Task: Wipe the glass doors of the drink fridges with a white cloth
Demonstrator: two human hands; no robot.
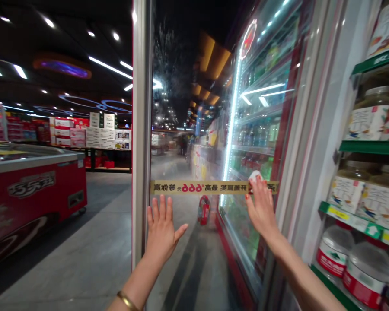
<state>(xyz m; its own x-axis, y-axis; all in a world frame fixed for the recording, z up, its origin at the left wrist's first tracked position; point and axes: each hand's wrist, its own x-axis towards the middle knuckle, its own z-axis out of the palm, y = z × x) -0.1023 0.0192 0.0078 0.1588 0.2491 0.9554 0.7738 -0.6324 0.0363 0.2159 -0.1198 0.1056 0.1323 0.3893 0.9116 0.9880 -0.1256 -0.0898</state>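
Note:
A glass cooler door (181,164) with a grey metal frame stands swung out in front of me. My left hand (161,224) is spread against the lower left of the glass, below a gold strip sticker (227,187) with mirrored lettering. On the right, my right hand (261,207) presses a white wad (255,176), a tissue or cloth, to the glass at the strip's right end. Its fingers partly cover the wad and the lettering. A small red oval sticker (204,210) is on the pane between my hands.
Shelves with green edges (371,147) hold labelled jars (368,272) close on the right. At the left stands a red chest freezer (52,190) on the grey floor (94,246). Stacked boxes (100,136) are farther back. Lit cooler shelves show in the glass.

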